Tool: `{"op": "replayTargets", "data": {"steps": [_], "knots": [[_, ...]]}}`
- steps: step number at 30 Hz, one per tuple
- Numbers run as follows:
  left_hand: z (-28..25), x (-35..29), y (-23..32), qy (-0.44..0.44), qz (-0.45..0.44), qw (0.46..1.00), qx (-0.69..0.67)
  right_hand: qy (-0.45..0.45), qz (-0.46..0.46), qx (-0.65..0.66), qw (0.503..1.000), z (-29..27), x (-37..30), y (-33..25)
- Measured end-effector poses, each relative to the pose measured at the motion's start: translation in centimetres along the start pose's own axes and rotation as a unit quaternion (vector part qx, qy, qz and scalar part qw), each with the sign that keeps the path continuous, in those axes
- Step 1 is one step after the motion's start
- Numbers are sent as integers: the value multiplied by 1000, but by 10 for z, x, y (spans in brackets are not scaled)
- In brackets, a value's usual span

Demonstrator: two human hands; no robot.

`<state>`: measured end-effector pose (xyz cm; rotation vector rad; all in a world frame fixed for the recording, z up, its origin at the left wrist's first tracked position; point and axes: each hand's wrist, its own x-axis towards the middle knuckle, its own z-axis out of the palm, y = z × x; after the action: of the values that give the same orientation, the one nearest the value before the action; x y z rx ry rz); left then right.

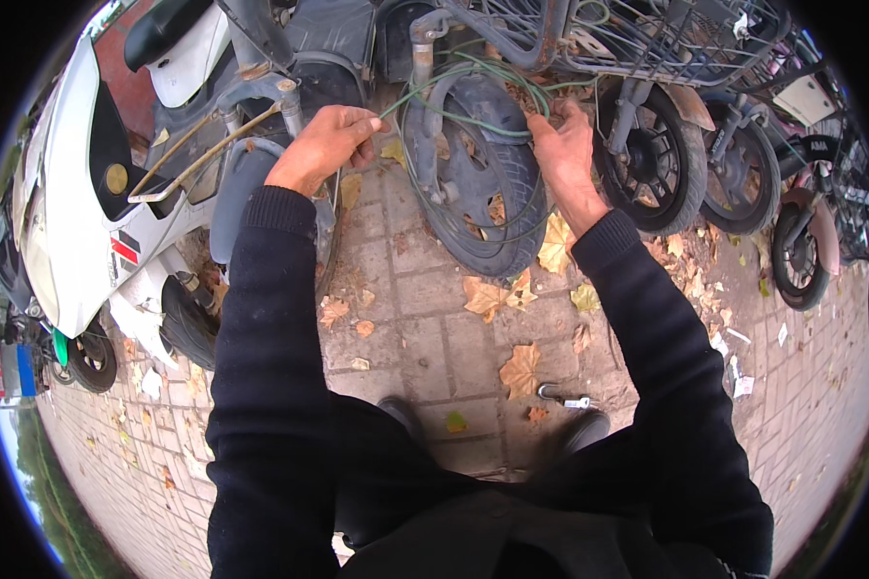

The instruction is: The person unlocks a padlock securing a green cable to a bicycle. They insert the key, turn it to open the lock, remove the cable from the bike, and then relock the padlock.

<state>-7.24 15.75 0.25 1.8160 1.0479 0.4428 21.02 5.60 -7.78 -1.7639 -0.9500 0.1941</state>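
Note:
A thin green wire (497, 131) hangs in several loose loops in front of the dusty front wheel (526, 207) of a parked two-wheeler. My left hand (326, 147), on the left of the wheel, pinches the wire between thumb and fingers. On the other side, my right hand (562, 152) is closed around a part of the same wire, near the wheel's upper right. The wire stretches between both hands across the grey fender (488, 96). Lower loops droop over the spokes and tyre. Where the wire's ends lie, I cannot make out.
A white scooter (77, 212) stands at left, beside a rusty, dusty frame (251, 101). Rightward are a wire basket (676, 48) and several more wheels (652, 159). Dry leaves (519, 371) and a small metal lock-like object (562, 397) lie on the brick paving (425, 338) near my shoes.

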Motion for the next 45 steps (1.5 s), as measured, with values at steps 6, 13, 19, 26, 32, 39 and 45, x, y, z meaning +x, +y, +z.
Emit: {"op": "replayTargets", "data": {"steps": [6,13,19,26,32,39,45], "knots": [[17,-11,0,-6,-41,999,11,44,-140,-126,981,-7,-32,-11],[45,21,13,173,89,970,146,31,-126,-116,985,3,-65,-15],[12,6,-3,13,33,995,90,-60,17,-6,998,-23,-12,0],[-17,-43,9,5,-30,993,114,-89,9,39,995,-21,3,20],[18,-53,26,122,-21,959,255,-33,-42,12,999,-26,-23,-4],[80,4,15,85,-92,986,-109,69,-258,-65,961,-24,-77,-25],[78,16,25,78,-95,974,-189,-70,-17,245,967,-19,-53,-19]]}}
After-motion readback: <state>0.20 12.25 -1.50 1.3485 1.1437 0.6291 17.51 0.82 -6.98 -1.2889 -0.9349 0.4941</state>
